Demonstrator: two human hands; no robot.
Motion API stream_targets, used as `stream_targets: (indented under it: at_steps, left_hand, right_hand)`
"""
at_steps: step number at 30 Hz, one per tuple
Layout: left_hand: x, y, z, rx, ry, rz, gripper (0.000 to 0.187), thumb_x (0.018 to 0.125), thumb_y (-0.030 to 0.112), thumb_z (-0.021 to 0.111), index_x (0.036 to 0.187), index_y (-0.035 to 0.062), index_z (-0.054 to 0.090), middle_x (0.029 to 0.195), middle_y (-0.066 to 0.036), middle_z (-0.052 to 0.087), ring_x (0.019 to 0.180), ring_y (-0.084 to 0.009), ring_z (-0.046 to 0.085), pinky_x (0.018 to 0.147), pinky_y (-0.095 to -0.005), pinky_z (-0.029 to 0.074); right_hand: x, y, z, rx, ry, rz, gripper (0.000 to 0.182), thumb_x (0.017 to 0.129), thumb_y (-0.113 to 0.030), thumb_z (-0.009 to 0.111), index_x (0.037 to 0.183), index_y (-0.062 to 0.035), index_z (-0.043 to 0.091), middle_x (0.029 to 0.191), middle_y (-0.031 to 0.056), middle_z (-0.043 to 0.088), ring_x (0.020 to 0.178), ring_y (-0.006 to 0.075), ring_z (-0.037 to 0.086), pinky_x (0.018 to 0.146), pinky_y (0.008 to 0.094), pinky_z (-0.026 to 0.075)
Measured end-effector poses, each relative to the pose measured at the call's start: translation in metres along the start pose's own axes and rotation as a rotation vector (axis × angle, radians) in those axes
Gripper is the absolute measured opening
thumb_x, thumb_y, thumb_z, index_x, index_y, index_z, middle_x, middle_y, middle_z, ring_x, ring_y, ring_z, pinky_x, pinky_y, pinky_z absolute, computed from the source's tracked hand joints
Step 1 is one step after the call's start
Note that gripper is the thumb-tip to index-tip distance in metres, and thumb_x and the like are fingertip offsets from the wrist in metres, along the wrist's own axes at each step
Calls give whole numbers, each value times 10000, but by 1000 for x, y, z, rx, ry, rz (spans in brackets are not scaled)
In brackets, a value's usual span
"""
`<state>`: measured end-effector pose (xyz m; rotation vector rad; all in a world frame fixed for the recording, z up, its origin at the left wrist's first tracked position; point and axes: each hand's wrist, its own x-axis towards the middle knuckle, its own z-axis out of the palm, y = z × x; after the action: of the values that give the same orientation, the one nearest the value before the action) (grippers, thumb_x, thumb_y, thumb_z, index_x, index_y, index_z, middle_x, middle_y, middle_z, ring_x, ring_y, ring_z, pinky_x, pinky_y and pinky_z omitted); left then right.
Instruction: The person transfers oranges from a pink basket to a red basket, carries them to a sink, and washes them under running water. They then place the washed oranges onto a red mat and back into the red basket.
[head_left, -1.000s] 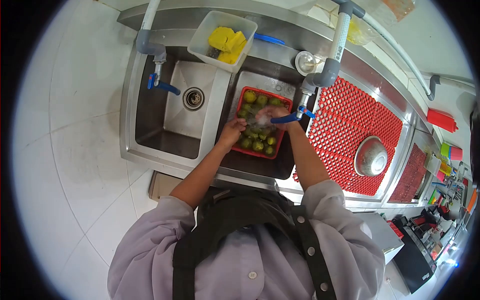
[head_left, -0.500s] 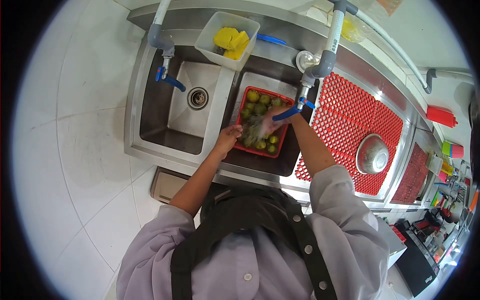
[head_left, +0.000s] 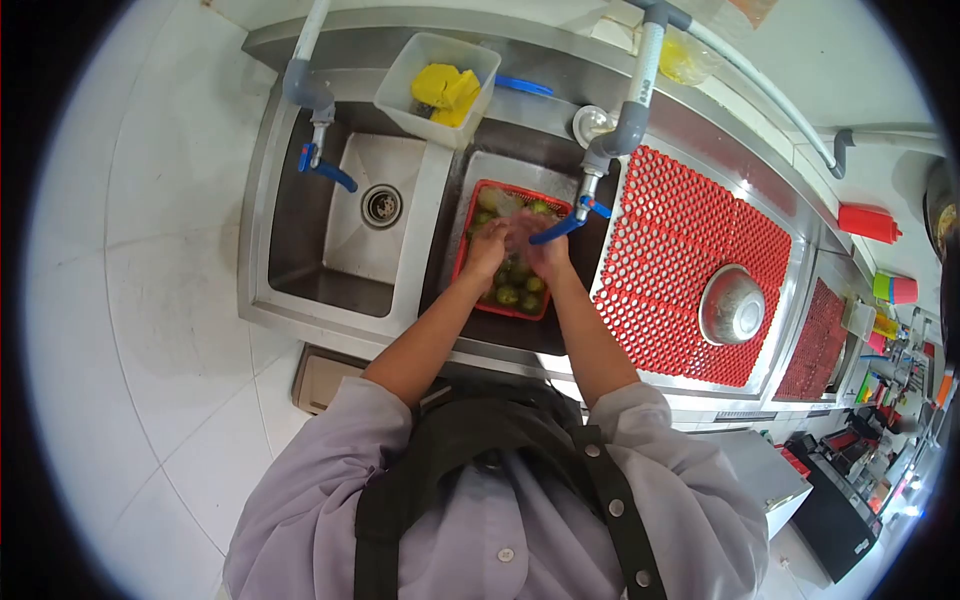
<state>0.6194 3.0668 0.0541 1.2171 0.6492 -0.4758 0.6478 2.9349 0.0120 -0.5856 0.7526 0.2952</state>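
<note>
A red plastic basket [head_left: 462, 262] of green, lime-like citrus fruits [head_left: 508, 296] sits in the right-hand sink basin [head_left: 436, 285]. Both my hands are over the basket, close together in the water below the blue-spouted tap [head_left: 560, 230]. My left hand [head_left: 487, 250] is at the basket's left half, above the fruits. My right hand [head_left: 547, 255] is at its right half, just under the spout. Water and motion blur smear the fingers of both hands, so their grip on any fruit cannot be made out.
A second basin [head_left: 375, 200] with its own tap [head_left: 325, 165] lies to the left. Behind stands a translucent tub [head_left: 395, 95] with yellow pieces inside, near a blue-handled item [head_left: 525, 86]. A metal bowl [head_left: 735, 305] rests on red mats [head_left: 665, 220] at right.
My left hand has moved from the basket's left edge in over the fruits, beside my right hand. My right hand stays near the tap's water. The whole view has shifted slightly.
</note>
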Motion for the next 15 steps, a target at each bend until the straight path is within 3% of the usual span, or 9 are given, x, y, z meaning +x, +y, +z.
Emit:
stream_targets:
  at_steps: [3,4,5,7,9,10,12,14,15]
  left_hand:
    - [3,-4,-19,52,-35,-291,321,987,334,521,1228,133,589,1149,-9,643,955,-136,622,754,-302,445]
    - [2,-7,-26,50,-36,-289,321,987,334,521,1228,133,589,1149,-9,643,955,-136,622,754,-302,445]
    - [-1,-12,-34,66,14,-314,301,984,304,533,1220,125,590,1146,-13,643,955,-131,622,751,-304,450]
    - [13,-30,-44,81,67,-339,283,980,273,545,1212,117,592,1143,-17,642,956,-126,622,749,-305,455]
    - [34,-54,-51,232,128,49,355,890,133,617,1239,73,582,1157,-89,638,988,-214,628,820,-355,498]
    - [39,-50,-49,235,123,48,355,890,133,617,1239,73,582,1157,-89,638,988,-214,628,820,-355,498]
    - [64,-33,-39,939,281,544,508,810,27,621,1310,76,538,1317,-164,546,1126,-327,577,944,-404,479]
    - [77,-13,-36,1094,179,534,567,789,25,623,1341,87,513,1377,-184,483,1202,-354,517,979,-431,460]
    - [81,-3,-34,1250,70,516,626,768,23,626,1373,99,488,1437,-204,419,1278,-381,458,1013,-457,440]
  right_hand:
    - [-24,-13,8,-615,31,344,332,1012,-277,424,1160,-32,591,1054,135,681,906,264,660,723,395,567]
    - [-16,-18,2,-579,-24,471,300,1009,-266,427,1151,-67,601,1054,115,685,921,217,665,699,331,564]
    - [-10,-16,-4,-582,-25,475,300,1009,-266,427,1151,-67,601,1054,115,685,921,217,665,699,331,564]
    - [-2,-13,-1,-203,-49,84,258,1004,-242,442,1142,-101,608,1027,90,691,896,170,671,696,286,560]
    - [2,6,-15,-375,-55,184,268,1005,-263,461,1158,-91,598,1054,99,679,917,205,674,740,327,567]
    - [-2,11,-19,-550,-62,281,285,1006,-284,479,1174,-81,589,1082,108,667,938,241,677,784,368,575]
    - [-12,6,-19,-578,-7,243,283,995,-265,499,1180,-71,589,1067,107,670,935,243,679,799,380,573]
    - [-1,-2,-23,-615,46,217,283,984,-247,519,1185,-61,589,1052,106,673,933,244,681,814,391,571]
    - [19,-9,-40,-759,15,37,351,954,-268,561,1247,-74,561,1115,134,650,1006,287,654,877,437,540]
